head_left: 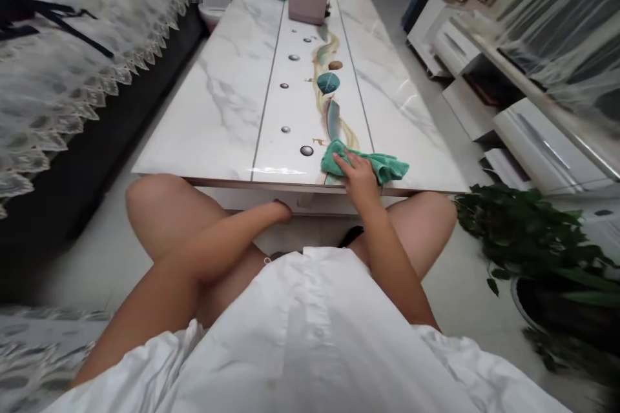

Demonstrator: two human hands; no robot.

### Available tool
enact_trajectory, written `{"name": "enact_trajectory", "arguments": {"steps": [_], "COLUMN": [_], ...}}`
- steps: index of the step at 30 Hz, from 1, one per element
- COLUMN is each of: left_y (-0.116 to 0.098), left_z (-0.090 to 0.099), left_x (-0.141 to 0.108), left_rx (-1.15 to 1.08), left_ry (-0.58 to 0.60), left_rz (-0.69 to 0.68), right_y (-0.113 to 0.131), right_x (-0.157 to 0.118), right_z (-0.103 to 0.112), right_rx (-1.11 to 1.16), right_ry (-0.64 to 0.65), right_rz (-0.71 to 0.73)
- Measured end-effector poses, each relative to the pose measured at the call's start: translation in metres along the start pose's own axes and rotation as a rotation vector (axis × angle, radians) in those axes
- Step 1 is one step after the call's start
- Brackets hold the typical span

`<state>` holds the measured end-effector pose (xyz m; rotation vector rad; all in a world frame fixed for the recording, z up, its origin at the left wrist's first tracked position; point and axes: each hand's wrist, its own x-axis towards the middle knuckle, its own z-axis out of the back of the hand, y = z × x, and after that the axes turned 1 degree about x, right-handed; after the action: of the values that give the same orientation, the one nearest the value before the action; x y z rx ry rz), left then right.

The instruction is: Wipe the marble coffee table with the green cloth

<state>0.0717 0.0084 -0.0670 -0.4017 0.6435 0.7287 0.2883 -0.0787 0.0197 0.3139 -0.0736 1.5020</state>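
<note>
Your white shirt (pixel 310 335) fills the bottom of the view, and your bare knees rise just behind it, close to the near edge of the desk (pixel 227 110). This marble-pattern desk is the largest thing before you; it runs far away, with a painted strip of stones and ribbons along its middle. On the left stands a sofa under a lace cover (pixel 72 64), on the right a white cabinet (pixel 523 122) and a green potted plant (pixel 533 239).

At the far end of the desk sits a pink box (pixel 307 1), with some small things behind it that I cannot tell.

Your right hand (pixel 356 174) presses flat on a green cloth (pixel 382 164), fingers spread over it, holding it against the desk near the front edge, on the painted strip. Your left hand (pixel 281 208) rests at the desk's front edge below the top; its grip I cannot tell, since the fingers are hidden.

Judging from this, the wiping is at the near edge only; most of the surface beyond the cloth looks still to cover.
</note>
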Motion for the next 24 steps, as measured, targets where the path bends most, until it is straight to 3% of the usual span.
{"name": "enact_trajectory", "arguments": {"steps": [2, 5, 9, 13, 19, 24], "left_y": [-0.006, -0.009, -0.008, -0.011, -0.012, 0.015], "left_z": [0.003, 0.009, 0.015, 0.013, -0.004, -0.022], "left_x": [-0.008, -0.016, -0.018, -0.017, -0.011, 0.006], "left_rx": [0.09, 0.184, 0.238, 0.297, 0.255, 0.138], "left_ry": [0.069, 0.129, 0.162, 0.201, 0.336, 0.349], "left_rz": [0.013, 0.0, -0.069, -0.115, -0.249, -0.215], "right_y": [-0.006, -0.037, -0.104, -0.161, -0.21, -0.255], "right_x": [-0.001, -0.002, 0.005, 0.036, 0.091, 0.144], "right_z": [0.007, 0.023, 0.046, 0.06, 0.053, 0.044], "right_rx": [0.011, -0.033, -0.175, -0.275, -0.25, -0.198], "right_ry": [0.033, 0.057, 0.091, 0.128, 0.109, 0.111], "right_rz": [0.032, 0.03, -0.198, -0.439, -0.301, -0.205]}}
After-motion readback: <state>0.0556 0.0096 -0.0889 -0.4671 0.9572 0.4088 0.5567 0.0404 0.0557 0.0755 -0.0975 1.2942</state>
